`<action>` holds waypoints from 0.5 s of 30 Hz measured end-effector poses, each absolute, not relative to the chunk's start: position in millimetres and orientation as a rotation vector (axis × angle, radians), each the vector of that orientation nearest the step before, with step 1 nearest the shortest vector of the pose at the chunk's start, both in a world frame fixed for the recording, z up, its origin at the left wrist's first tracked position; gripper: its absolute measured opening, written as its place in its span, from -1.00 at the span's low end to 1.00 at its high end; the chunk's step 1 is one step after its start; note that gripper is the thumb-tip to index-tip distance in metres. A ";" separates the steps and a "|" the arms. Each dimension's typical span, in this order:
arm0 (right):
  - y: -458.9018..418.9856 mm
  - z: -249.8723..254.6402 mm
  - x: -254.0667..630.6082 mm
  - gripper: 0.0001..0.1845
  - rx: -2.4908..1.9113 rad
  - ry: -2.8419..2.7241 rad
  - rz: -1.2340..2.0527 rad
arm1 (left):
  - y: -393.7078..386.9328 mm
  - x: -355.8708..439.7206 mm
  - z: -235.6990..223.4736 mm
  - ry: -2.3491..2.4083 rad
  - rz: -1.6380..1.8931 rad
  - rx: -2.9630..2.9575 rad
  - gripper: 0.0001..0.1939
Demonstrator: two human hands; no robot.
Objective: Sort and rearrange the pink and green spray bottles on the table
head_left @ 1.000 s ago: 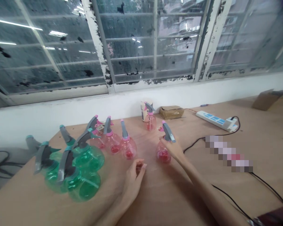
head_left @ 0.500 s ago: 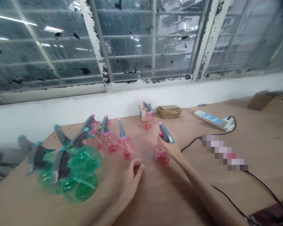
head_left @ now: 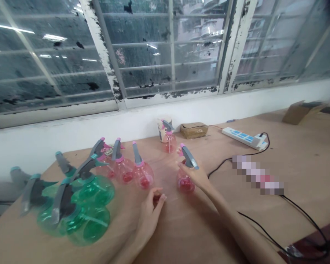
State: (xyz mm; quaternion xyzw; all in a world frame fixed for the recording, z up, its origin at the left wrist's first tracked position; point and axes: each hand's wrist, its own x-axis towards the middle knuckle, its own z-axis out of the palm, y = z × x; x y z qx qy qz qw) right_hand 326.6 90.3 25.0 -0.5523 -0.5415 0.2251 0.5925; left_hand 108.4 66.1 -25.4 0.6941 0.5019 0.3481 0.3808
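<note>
My right hand (head_left: pixel 194 170) is around the neck of a pink spray bottle (head_left: pixel 185 184) with a grey and pink trigger head, which stands upright on the table. Its fingers show on the left side of the head. To its left, my left hand (head_left: pixel 151 207) rests near the tabletop, loosely curled with a gap between thumb and fingers and nothing visible in it. Beyond it stands another pink spray bottle (head_left: pixel 143 175), beside a second pink one (head_left: pixel 123 170) and one more partly hidden behind. Several green spray bottles (head_left: pixel 95 223) cluster at the left.
Against the wall, a pink spray bottle (head_left: pixel 169 143) stands in front of a paper cup (head_left: pixel 161 132). Right of it lie a cardboard box (head_left: pixel 194 130) and a white power strip (head_left: pixel 243 138). A black cable (head_left: pixel 222 165) crosses the wooden table (head_left: pixel 299 161). A blurred-out object lies at right.
The view has shifted slightly, so everything sits a little further left. My right hand stays at the bottle's neck, its fingers slightly more spread. My left hand looks much the same.
</note>
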 end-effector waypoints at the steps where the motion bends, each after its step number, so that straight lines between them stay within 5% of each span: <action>1: 91.1 23.5 327.3 -0.75 -1.285 -1.246 0.549 | 66.0 108.4 -25.3 1.278 0.889 1.772 -0.70; 6: 94.2 18.2 331.1 -0.65 -1.253 -1.272 0.582 | 66.0 108.2 -25.0 1.276 0.865 1.764 -0.69; 15: 89.3 23.5 328.6 -0.79 -1.299 -1.246 0.584 | 63.2 109.7 -20.6 1.255 0.867 1.767 -0.71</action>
